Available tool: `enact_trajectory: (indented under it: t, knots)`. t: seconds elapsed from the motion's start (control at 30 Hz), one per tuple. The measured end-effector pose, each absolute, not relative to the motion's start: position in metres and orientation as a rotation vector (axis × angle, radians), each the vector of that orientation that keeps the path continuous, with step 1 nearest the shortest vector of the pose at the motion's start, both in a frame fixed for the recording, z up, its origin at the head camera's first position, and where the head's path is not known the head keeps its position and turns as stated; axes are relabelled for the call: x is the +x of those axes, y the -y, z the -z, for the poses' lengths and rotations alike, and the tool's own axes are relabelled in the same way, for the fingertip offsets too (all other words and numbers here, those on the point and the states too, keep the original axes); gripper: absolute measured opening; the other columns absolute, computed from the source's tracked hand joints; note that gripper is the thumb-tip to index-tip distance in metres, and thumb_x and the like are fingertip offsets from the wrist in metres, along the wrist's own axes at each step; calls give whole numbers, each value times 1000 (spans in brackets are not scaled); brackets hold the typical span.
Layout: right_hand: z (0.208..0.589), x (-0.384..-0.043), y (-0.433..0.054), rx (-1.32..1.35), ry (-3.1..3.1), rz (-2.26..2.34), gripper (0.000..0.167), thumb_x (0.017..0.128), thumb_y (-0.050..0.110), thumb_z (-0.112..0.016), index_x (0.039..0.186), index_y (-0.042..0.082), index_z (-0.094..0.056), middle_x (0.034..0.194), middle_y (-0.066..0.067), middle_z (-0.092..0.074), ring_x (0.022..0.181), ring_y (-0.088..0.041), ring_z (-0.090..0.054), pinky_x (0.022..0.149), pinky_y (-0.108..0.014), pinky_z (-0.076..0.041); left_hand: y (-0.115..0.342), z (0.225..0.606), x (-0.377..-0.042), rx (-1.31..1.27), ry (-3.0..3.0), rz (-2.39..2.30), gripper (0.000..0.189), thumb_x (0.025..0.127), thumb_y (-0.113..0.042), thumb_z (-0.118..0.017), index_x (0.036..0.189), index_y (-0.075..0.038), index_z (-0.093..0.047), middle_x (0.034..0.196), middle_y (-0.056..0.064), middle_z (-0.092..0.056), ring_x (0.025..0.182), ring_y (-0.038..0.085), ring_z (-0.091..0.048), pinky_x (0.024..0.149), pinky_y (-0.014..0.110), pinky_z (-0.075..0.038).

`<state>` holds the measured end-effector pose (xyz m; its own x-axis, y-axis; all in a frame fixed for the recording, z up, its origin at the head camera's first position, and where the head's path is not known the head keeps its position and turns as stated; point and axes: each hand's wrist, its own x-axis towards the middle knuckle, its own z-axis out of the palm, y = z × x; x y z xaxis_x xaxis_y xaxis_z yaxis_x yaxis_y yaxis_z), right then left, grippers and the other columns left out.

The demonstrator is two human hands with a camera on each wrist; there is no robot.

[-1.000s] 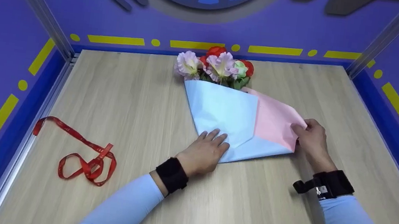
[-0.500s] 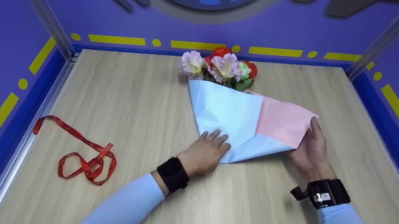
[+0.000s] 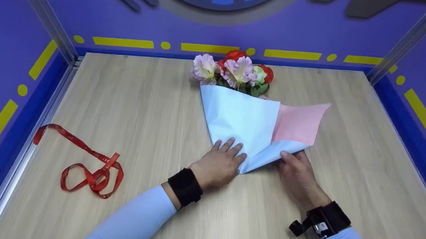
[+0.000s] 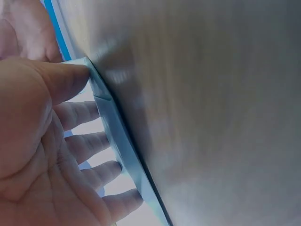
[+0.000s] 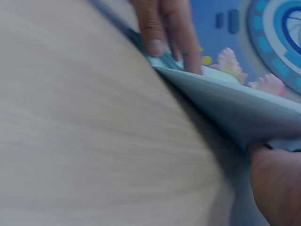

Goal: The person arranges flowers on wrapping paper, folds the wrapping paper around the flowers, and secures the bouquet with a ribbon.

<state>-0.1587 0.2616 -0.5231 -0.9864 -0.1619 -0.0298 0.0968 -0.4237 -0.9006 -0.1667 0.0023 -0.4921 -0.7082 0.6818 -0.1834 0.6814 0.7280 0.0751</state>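
Observation:
A bouquet of pink, red and pale green flowers (image 3: 238,72) lies on the table, wrapped in wrapping paper (image 3: 241,114), light blue outside and pink inside. The paper's left side is folded across the stems. Its right flap (image 3: 296,123) stands partly raised, pink face showing. My left hand (image 3: 218,164) presses flat on the lower end of the wrap, fingers spread; the left wrist view shows the fingertips (image 4: 96,141) along the paper's folded edge. My right hand (image 3: 300,177) holds the flap's lower edge, thumb in front and fingers hidden behind the paper.
A red ribbon (image 3: 92,178) lies loosely looped on the table (image 3: 151,100) to the left. Purple-blue panels (image 3: 191,25) wall the table at the back and both sides. A metal rail (image 3: 33,143) runs along the left edge.
My right hand has moved from the flap's outer corner down and left along its lower edge. The flap has swung up and inward. The left hand has stayed in place.

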Motion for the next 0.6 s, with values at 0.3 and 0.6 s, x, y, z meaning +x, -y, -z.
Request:
enact_trajectory:
  t: [0.3, 0.6]
  knots:
    - [522, -173, -204, 450, -2230, 2299, 70, 96, 5, -73, 154, -7, -35, 150, -20, -50, 138, -25, -49, 115, -31, -41, -2, 492, -166, 1067, -2716, 24, 59, 113, -38, -44, 167, -17, -33, 175, 10, -27, 163, 34, -19, 128, 57, -26]
    - [525, -168, -189, 597, -2209, 2414, 44, 105, 13, -52, 145, -4, -52, 138, -19, -62, 123, -20, -59, 106, -27, -47, -1, 492, -167, 1059, -2691, 23, 61, 113, -39, -43, 168, -16, -30, 176, 8, -23, 164, 32, -15, 130, 56, -23]
